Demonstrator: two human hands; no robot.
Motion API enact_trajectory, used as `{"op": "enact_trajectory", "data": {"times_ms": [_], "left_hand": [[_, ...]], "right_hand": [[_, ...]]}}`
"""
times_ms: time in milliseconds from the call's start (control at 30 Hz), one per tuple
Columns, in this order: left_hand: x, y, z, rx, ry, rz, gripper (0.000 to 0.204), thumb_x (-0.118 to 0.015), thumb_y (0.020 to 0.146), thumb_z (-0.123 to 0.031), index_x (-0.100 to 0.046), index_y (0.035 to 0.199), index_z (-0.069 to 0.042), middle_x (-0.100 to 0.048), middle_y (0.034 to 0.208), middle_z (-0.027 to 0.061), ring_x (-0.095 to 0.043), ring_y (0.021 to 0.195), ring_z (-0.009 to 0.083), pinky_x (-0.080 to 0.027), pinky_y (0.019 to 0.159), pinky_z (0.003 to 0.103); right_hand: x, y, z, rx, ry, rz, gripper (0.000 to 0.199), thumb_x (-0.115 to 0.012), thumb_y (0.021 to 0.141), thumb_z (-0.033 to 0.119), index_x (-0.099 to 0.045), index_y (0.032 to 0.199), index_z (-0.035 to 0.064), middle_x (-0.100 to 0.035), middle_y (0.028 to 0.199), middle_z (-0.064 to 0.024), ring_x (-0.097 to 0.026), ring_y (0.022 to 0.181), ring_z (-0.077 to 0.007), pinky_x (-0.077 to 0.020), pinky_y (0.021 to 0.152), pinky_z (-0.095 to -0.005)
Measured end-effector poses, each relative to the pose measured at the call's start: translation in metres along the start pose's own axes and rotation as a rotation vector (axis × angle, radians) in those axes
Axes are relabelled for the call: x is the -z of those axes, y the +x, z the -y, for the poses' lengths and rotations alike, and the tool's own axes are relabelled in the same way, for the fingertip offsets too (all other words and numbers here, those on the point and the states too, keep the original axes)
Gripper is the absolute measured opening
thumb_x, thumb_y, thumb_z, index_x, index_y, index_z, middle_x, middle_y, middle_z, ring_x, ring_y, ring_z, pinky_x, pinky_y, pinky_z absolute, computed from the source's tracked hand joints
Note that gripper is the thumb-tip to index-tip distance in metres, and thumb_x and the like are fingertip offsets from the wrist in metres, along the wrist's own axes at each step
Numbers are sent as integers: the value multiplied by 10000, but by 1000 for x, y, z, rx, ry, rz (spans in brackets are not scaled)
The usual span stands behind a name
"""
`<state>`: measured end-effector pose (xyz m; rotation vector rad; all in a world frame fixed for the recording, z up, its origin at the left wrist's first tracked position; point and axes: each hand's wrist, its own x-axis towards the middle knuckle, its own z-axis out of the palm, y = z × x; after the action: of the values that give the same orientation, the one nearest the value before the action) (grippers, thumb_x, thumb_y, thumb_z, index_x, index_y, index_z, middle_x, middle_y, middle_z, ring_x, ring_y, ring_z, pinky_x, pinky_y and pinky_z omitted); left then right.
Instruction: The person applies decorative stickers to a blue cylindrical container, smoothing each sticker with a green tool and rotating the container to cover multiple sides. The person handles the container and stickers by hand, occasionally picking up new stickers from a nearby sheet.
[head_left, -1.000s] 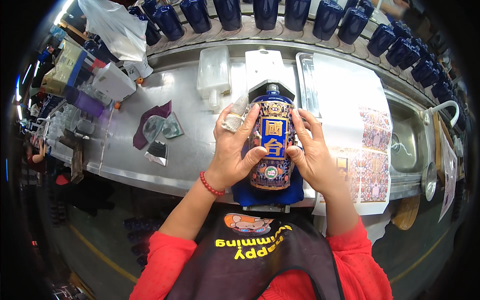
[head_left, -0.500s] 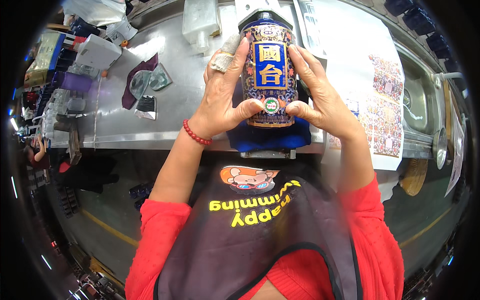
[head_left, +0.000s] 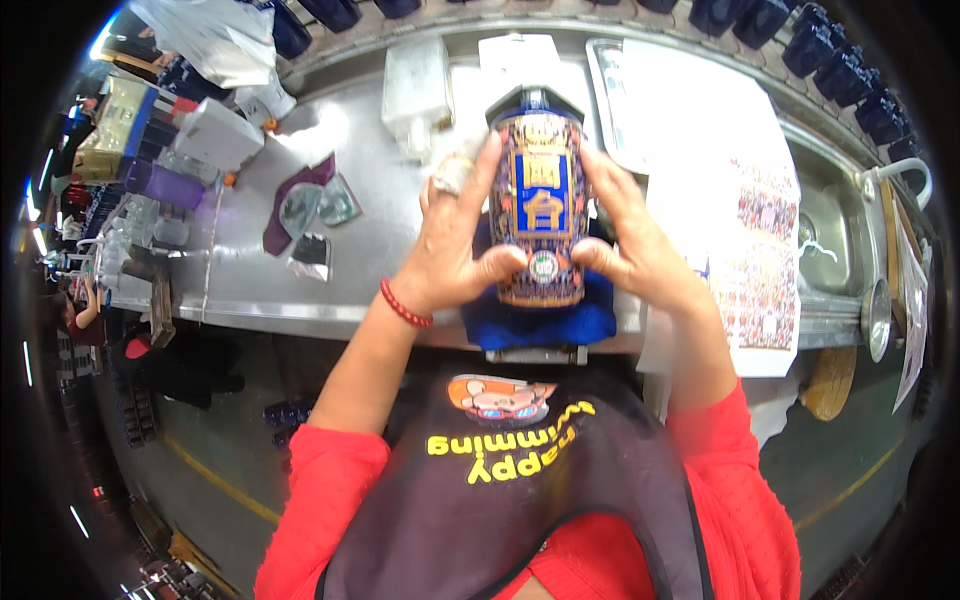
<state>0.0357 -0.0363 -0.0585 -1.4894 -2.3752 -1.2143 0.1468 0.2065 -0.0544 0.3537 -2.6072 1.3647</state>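
Observation:
A dark blue bottle [head_left: 562, 160] lies on its back in front of me, neck pointing away, its wrap covered in a colourful floral pattern with gold characters. My left hand [head_left: 448, 245] holds its left side, thumb on the lower front and fingers along the edge. One finger of that hand wears a pale wrapping. On the opposite side my right hand [head_left: 645, 250] grips the bottle the same way, its thumb near a small round green-and-white emblem. Beneath the bottle is a blue cloth [head_left: 590, 322] over a support at the table's front edge. The fingertips under the sides are partly hidden.
A steel table [head_left: 350, 120] carries a clear rectangular bottle [head_left: 417, 85] and a purple cloth with clear pieces [head_left: 300, 205]. To the right, printed label sheets [head_left: 765, 240] lie on white paper beside a sink [head_left: 835, 220]. Blue bottles [head_left: 820, 45] line the far edge.
The whole scene sits lower in the picture, showing more blue bottles at the far edge. Both hands keep nearly the same hold on the bottle.

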Motion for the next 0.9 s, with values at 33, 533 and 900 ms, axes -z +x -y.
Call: {"op": "enact_trajectory", "data": {"times_ms": [33,533,900], "left_hand": [[0,1,-1,8,-9,5,1106,-530,861,-782,-270,1584,13,-416,1422,294,-386,1338,446,-198,1154,523],[5,2,-4,119,-81,50,1147,-534,850,-805,-226,1596,10,-331,1582,263,-274,1480,428,-117,1208,521],[5,6,-2,92,-102,36,1189,-591,818,-803,-204,1600,6,-331,1572,263,-280,1475,417,-120,1207,523]], "right_hand": [[0,1,0,17,13,6,989,-672,904,585,-229,1613,56,-280,1614,-225,-262,1509,-366,-245,1225,-446],[3,7,8,-47,87,-3,1023,-765,863,459,-190,1630,104,-263,1614,-234,-317,1481,-391,-313,1203,-440],[5,11,4,-95,153,-6,1153,-773,786,616,-188,1629,90,-288,1606,-228,-340,1467,-366,-368,1158,-447]]}}
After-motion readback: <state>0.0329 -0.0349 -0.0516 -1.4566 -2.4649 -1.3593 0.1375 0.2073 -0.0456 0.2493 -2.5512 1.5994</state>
